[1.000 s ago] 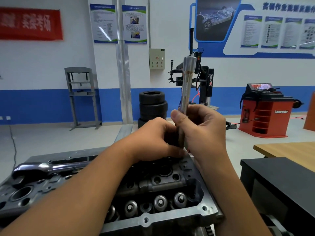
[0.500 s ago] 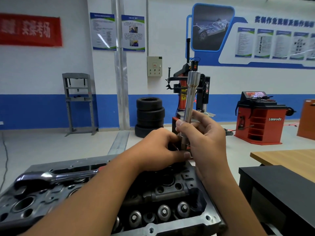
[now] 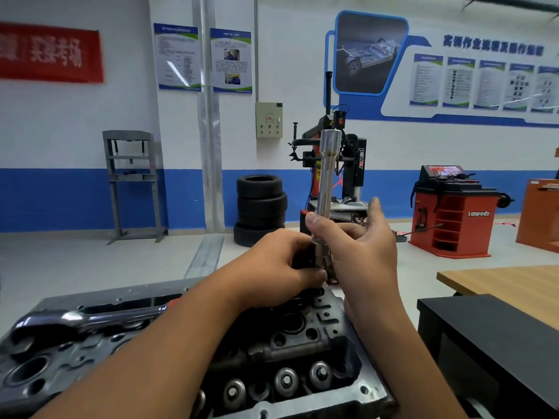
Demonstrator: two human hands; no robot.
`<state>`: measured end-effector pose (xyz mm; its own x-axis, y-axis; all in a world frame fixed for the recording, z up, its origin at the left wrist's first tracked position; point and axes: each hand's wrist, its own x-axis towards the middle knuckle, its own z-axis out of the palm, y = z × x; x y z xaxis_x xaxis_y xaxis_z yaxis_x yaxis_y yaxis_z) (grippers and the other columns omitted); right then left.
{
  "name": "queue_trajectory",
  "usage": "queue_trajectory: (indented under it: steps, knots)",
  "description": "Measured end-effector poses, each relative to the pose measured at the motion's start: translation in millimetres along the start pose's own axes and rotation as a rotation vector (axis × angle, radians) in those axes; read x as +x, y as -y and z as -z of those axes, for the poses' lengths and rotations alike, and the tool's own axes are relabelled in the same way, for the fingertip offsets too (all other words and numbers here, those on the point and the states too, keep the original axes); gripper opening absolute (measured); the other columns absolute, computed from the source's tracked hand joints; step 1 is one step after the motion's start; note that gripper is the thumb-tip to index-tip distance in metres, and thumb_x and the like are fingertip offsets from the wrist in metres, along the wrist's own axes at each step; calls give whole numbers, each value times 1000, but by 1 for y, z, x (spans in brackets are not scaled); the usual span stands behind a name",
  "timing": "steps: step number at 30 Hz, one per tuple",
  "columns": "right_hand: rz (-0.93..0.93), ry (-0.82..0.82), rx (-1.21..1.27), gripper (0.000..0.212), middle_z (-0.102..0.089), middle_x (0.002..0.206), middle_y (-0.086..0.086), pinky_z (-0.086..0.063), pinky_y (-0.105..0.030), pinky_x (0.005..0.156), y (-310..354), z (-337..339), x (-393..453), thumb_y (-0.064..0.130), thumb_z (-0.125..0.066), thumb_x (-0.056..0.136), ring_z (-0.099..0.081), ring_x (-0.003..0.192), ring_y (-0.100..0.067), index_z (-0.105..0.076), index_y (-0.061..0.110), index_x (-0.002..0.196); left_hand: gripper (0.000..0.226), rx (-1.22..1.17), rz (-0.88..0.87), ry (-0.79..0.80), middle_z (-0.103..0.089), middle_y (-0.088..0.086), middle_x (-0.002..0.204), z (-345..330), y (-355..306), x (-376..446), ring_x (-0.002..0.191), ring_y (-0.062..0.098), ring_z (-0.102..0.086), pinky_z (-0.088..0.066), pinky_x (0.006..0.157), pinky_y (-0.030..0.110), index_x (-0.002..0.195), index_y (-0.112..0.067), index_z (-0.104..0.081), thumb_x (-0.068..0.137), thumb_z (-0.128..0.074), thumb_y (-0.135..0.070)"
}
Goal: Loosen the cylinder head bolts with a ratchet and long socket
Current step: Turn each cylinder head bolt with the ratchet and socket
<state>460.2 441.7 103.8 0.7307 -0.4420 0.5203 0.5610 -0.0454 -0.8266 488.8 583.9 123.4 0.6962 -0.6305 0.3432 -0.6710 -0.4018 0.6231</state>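
Polished steel long socket (image 3: 326, 189) stands upright over the far edge of the cast cylinder head (image 3: 302, 352). Right hand (image 3: 360, 252) pinches its shaft; left hand (image 3: 281, 267) grips its base. Chrome ratchet (image 3: 84, 320) lies at the head's left edge.

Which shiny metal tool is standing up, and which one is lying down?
The long socket stands upright, pinched by the right hand. The ratchet lies flat on the cylinder head, with no hand on it.
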Motion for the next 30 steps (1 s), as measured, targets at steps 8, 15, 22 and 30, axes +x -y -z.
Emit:
queue_trajectory:
  steps: [8,15,22,30]
  knots:
    - [132,86,-71,22,-72,85,0,-62,-50,71,-3,-2,-2,52,-71,79,-72,79,-16,-68,34,93,21,-45,-28,-94,-80,2,105,-1,0,0,104,19,-75,-59,95,49,115,-19,-79,95,-77,-23]
    - [208,138,-53,22,-66,121,5,-54,-51,100,-1,-5,2,37,-61,89,-66,116,-18,-76,23,95,25,-223,-47,-94,-79,7,106,-1,-4,-2,99,19,-77,-63,91,42,122,-10,-71,97,-73,-7]
    - [186,155,0,20,-76,96,0,-62,-51,83,-2,-4,4,40,-78,78,-74,95,-24,-78,24,91,24,-267,-81,-83,-81,-2,99,-1,1,2,97,11,-77,-62,84,28,110,-19,-75,91,-79,-4]
    - [-26,229,229,26,-78,97,-15,-63,-42,72,1,4,-1,38,-68,90,-75,90,-31,-80,15,93,28,-246,-26,-140,-80,-1,93,1,0,0,89,16,-78,-64,85,36,103,-13,-75,80,-90,-11]
